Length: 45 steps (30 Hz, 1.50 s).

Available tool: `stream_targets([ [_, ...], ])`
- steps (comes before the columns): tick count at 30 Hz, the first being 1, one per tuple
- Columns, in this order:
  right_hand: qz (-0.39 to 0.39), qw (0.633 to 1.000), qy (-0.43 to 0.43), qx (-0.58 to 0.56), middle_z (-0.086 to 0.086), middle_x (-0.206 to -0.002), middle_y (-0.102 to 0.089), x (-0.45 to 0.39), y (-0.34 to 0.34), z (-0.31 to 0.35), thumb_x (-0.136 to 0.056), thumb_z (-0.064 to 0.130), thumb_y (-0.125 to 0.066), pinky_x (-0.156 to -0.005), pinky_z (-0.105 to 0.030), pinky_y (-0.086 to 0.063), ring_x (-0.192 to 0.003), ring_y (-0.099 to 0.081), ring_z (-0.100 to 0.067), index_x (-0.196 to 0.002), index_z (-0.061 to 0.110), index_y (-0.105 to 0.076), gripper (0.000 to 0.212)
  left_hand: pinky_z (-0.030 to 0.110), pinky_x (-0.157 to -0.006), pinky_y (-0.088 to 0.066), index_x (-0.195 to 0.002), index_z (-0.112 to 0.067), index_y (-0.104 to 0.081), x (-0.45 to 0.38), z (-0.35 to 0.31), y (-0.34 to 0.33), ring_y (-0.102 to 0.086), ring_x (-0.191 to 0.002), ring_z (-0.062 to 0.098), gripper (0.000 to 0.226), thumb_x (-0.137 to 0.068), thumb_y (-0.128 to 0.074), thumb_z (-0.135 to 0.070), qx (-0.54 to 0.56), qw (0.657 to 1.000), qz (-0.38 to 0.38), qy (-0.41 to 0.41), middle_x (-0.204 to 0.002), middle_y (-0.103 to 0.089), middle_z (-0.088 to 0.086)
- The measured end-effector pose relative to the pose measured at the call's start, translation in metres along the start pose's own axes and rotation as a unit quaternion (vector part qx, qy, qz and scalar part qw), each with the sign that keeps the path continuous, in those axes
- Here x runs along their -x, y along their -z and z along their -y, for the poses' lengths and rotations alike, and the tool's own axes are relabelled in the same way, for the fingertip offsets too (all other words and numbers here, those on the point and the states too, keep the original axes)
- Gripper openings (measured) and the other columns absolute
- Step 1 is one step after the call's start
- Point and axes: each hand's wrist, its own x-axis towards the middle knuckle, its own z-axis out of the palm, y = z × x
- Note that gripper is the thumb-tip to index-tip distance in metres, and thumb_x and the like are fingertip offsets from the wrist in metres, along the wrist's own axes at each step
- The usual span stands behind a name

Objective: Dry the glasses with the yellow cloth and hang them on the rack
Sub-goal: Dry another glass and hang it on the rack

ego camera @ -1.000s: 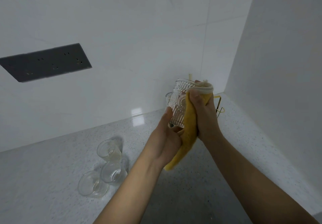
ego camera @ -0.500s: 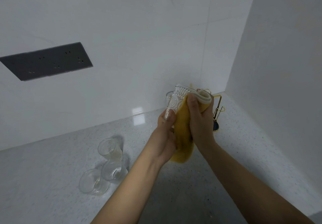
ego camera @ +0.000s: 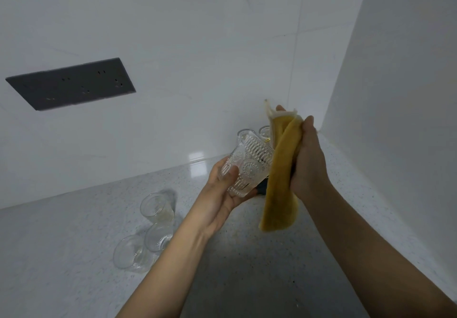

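Pulled clear, yellow cloth (ego camera: 280,176) in right hand (ego camera: 309,159); left hand (ego camera: 222,191) grips dried-looking glass (ego camera: 247,167); three glasses (ego camera: 153,233) wait on desk (ego camera: 74,231).

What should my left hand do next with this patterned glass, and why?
Probably carry the patterned glass to the rack behind it and hang it: the left hand grips it alone, and the yellow cloth, held in the right hand, is beside it, not wrapped round it.

The rack (ego camera: 267,141) is almost wholly hidden behind the patterned glass (ego camera: 247,167) and yellow cloth (ego camera: 280,181); both forearms run off the bottom edge.
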Motion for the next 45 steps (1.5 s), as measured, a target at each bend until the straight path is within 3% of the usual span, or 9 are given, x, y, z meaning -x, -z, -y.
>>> stream_targets([
  [7, -0.037, 0.999, -0.027, -0.025, -0.005, -0.114, -0.063, 0.015, -0.011, -0.014, -0.088, 0.065, -0.031, -0.101, -0.043, -0.043, -0.109, -0.059, -0.02, -0.122, 0.022, -0.055, 0.06, 0.045, -0.085, -0.057, -0.123, -0.021, -0.049, 0.003, 0.011, -0.019, -0.069, -0.102, 0.026, 0.052, -0.075, -0.069, -0.02, -0.012, 0.995, -0.067, -0.072, -0.113, -0.07, 0.006],
  [10, -0.007, 0.989, 0.083, 0.122, 0.002, -0.122, -0.054, 0.019, -0.015, -0.028, -0.083, 0.06, -0.035, -0.098, -0.025, -0.044, -0.112, -0.054, -0.01, -0.135, 0.022, -0.037, 0.065, 0.044, -0.082, -0.058, -0.121, -0.023, -0.048, 0.001, 0.011, -0.024, -0.069, -0.099, 0.026, 0.06, -0.071, -0.081, -0.021, -0.063, 0.991, -0.087, -0.08, -0.115, -0.068, 0.008],
  [14, 0.02, 0.952, 0.131, 0.275, 0.006, -0.095, -0.051, 0.019, -0.003, -0.019, -0.095, 0.035, -0.04, -0.068, -0.008, -0.047, -0.086, -0.055, -0.008, -0.113, 0.017, -0.036, 0.026, 0.036, -0.076, -0.058, -0.116, -0.029, -0.053, -0.001, -0.005, -0.012, -0.068, -0.096, 0.016, 0.063, -0.064, -0.087, -0.026, -0.175, 0.972, -0.086, -0.131, -0.107, -0.07, -0.01],
  [18, 0.097, 0.938, 0.017, 0.332, -0.018, -0.092, -0.064, 0.019, 0.0, -0.006, -0.076, 0.061, -0.038, -0.081, -0.039, -0.052, -0.089, -0.063, -0.031, -0.097, 0.006, -0.058, 0.062, 0.023, -0.066, -0.055, -0.115, -0.03, -0.053, 0.003, -0.013, -0.003, -0.064, -0.086, -0.002, 0.045, -0.078, -0.072, -0.016, -0.256, 0.952, -0.057, -0.156, -0.089, -0.067, -0.03],
  [22, 0.141, 0.933, -0.022, 0.33, -0.006, -0.082, -0.065, 0.022, 0.004, 0.004, -0.07, 0.055, -0.05, -0.073, -0.032, -0.051, -0.081, -0.062, -0.022, -0.09, 0.01, -0.064, 0.051, 0.026, -0.067, -0.056, -0.114, -0.029, -0.054, 0.008, -0.009, 0.001, -0.065, -0.092, 0.006, 0.045, -0.075, -0.077, -0.022, -0.232, 0.958, -0.054, -0.157, -0.1, -0.067, -0.021],
  [29, 0.365, 0.847, -0.082, 0.378, 0.003, -0.098, -0.066, 0.027, 0.012, 0.007, -0.071, 0.032, -0.064, -0.076, -0.015, -0.048, -0.088, -0.062, -0.001, -0.102, 0.016, -0.064, 0.036, 0.032, -0.063, -0.055, -0.114, -0.023, -0.054, 0.01, -0.004, 0.001, -0.065, -0.077, 0.019, 0.052, -0.067, -0.072, -0.036, -0.177, 0.98, 0.019, -0.087, -0.091, -0.068, 0.0],
  [35, 0.354, 0.843, -0.08, 0.397, 0.006, -0.094, -0.064, 0.029, 0.005, 0.006, -0.084, 0.023, -0.059, -0.075, -0.013, -0.048, -0.085, -0.061, 0.0, -0.105, 0.015, -0.063, 0.022, 0.028, -0.053, -0.053, -0.114, -0.012, -0.053, 0.009, -0.005, 0.003, -0.064, -0.067, 0.019, 0.042, -0.077, -0.066, -0.026, -0.085, 0.996, 0.02, 0.014, -0.095, -0.064, 0.012],
  [41, 0.401, 0.732, -0.089, 0.543, 0.001, -0.117, -0.058, 0.034, 0.005, 0.008, -0.086, 0.03, -0.059, -0.078, -0.012, -0.041, -0.099, -0.052, -0.008, -0.122, 0.022, -0.052, 0.038, 0.03, -0.056, -0.057, -0.116, -0.006, -0.054, 0.007, -0.02, 0.01, -0.067, -0.065, 0.019, 0.054, -0.075, -0.071, -0.036, -0.094, 0.979, 0.051, 0.175, -0.085, -0.068, 0.01],
  [45, 0.349, 0.826, -0.143, 0.42, -0.005, -0.114, -0.059, 0.031, 0.013, 0.006, -0.082, 0.027, -0.059, -0.087, -0.026, -0.045, -0.105, -0.056, -0.02, -0.109, 0.022, -0.057, 0.027, 0.038, -0.066, -0.06, -0.133, -0.012, -0.045, 0.013, -0.013, 0.008, -0.069, -0.071, 0.024, 0.072, -0.075, -0.069, -0.048, -0.119, 0.978, 0.042, 0.169, -0.107, -0.064, 0.013],
])
